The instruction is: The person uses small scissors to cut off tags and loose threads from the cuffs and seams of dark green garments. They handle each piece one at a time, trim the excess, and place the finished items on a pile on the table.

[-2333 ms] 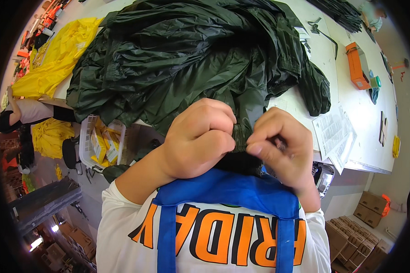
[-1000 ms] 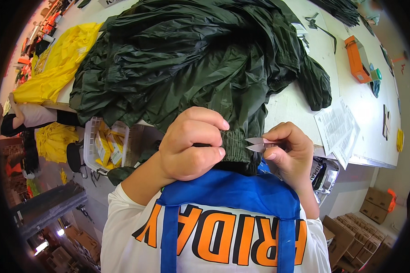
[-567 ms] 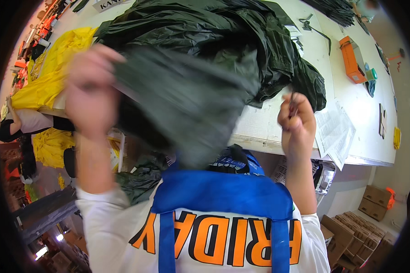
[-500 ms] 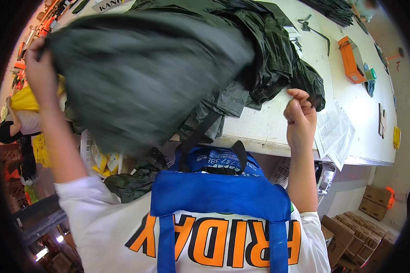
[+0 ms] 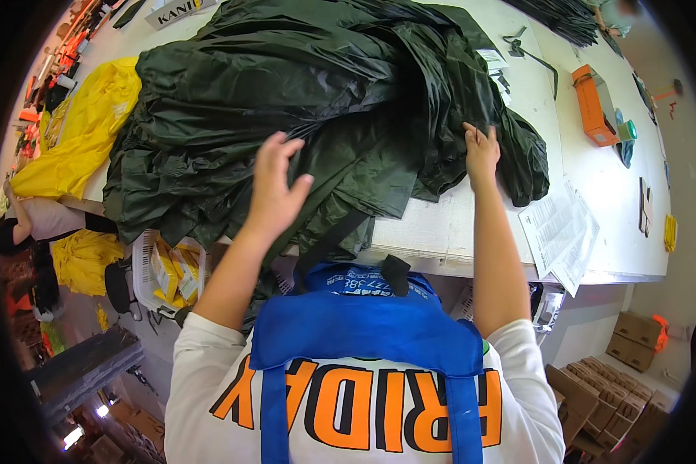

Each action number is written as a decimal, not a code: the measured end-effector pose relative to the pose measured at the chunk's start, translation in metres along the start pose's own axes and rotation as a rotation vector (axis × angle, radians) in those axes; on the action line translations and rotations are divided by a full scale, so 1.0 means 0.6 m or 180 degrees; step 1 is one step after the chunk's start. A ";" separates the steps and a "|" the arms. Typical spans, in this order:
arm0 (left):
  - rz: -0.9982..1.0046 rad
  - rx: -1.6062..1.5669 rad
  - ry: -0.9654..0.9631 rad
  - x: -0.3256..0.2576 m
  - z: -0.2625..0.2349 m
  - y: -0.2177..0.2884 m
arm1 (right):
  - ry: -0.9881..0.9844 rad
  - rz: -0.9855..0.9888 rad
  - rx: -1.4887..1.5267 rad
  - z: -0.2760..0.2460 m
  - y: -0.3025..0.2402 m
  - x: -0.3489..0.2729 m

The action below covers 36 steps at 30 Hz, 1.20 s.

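Observation:
A large heap of dark green, shiny waterproof fabric point(image 5: 263, 85) covers much of the white table point(image 5: 441, 228) and hangs over its near edge at the left. My left hand point(image 5: 274, 189) is held over the heap's near side, fingers and thumb apart, with nothing in it. Toward the right end of the heap, my right hand point(image 5: 481, 151) reaches against the folds. Its fingers are spread, and the fingertips lie at the fabric. Creases and overlapping layers hide the garment's shape.
Printed sheets point(image 5: 561, 232) lie at the table's right front edge. Farther right stands an orange box point(image 5: 594, 104) beside a green tape roll point(image 5: 628, 130). Yellow fabric point(image 5: 81, 143) lies at left, near another person's arm point(image 5: 23, 216). A white basket point(image 5: 148, 271) holds yellow packets below.
The sheet of green fabric that my left hand held up at the far left has come down on the heap. That hand has let go and moved right; my right hand has shifted slightly left.

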<state>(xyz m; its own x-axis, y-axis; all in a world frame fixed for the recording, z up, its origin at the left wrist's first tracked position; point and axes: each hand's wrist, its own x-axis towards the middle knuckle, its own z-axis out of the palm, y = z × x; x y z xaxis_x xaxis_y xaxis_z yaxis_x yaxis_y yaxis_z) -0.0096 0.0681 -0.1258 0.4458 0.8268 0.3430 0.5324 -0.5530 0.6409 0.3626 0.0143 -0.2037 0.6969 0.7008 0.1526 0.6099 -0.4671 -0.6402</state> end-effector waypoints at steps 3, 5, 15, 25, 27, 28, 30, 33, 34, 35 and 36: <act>-0.0114 -0.0576 -0.0474 -0.003 0.055 0.037 | -0.0871 0.0220 0.0796 -0.048 0.003 0.047; -0.0247 -0.1301 -0.0951 0.005 0.062 0.074 | -0.0915 0.0192 0.2057 -0.111 -0.073 0.020; -0.0231 -0.2965 -0.1578 0.031 0.034 0.224 | -0.2017 -0.0641 0.3408 -0.239 -0.255 -0.208; -0.1945 -0.5844 -0.0934 0.039 -0.010 0.195 | -0.0310 -0.1421 0.1972 -0.224 -0.222 -0.233; -0.2159 -0.6192 -0.0920 0.037 -0.017 0.186 | -0.0132 -0.1704 0.1452 -0.224 -0.227 -0.241; -0.2076 -0.6302 -0.0939 0.035 -0.015 0.179 | -0.0189 -0.1593 0.1449 -0.221 -0.225 -0.249; -0.2202 -0.6655 -0.0980 0.034 -0.016 0.176 | -0.0412 -0.1260 0.1589 -0.204 -0.216 -0.268; -0.2315 -0.6793 -0.0999 0.030 -0.016 0.173 | -0.0677 -0.0309 0.2134 -0.200 -0.228 -0.285; -0.2324 -0.6729 -0.0981 0.028 -0.015 0.170 | -0.0641 -0.0368 0.2370 -0.201 -0.222 -0.283; -0.2332 -0.6665 -0.0965 0.026 -0.013 0.170 | -0.0601 -0.0428 0.2605 -0.200 -0.211 -0.278; -0.2004 -0.5604 -0.0569 0.024 -0.014 0.176 | -0.0561 -0.0496 0.2849 -0.199 -0.208 -0.271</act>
<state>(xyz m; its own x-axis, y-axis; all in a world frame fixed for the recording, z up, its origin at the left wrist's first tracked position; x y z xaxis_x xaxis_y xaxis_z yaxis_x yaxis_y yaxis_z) 0.0471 0.0224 -0.0474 0.6269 0.7568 -0.1849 -0.5735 0.6089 0.5480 0.2182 -0.1054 -0.0586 0.5191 0.8269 0.2161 0.1219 0.1786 -0.9763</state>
